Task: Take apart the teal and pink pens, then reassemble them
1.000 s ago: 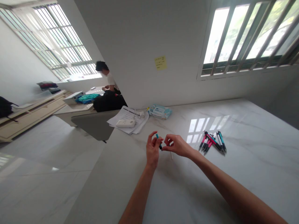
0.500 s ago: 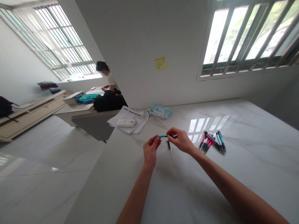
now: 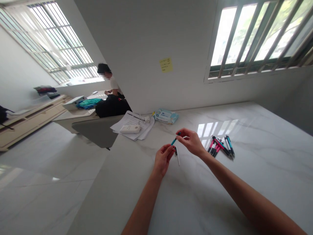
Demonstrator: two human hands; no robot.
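Between my two hands a blue pen barrel (image 3: pixel 173 141) with a dark upper end is tilted, its top leaning right. My left hand (image 3: pixel 163 159) pinches the lower end. At the upper, dark end my right hand (image 3: pixel 189 140) has its thumb and fingertips closed; the small part there is mostly hidden. On the table just below lie a thin white refill (image 3: pixel 178 159) and a short black piece (image 3: pixel 176 151), close together. To the right of my right hand, several pens (image 3: pixel 218 147) in pink, blue and black are heaped, with a few lying side by side.
Papers (image 3: pixel 124 120) with a white device (image 3: pixel 130 129) on them lie at the table's left edge. A wipes pack (image 3: pixel 166 116) rests against the wall, under a yellow note (image 3: pixel 166 65). Farther left, a person (image 3: pixel 113 86) sits at another table.
The pen barrel has turned from nearly level to a steep tilt, its dark end rising. My left hand has moved slightly right, and my right hand slightly up.
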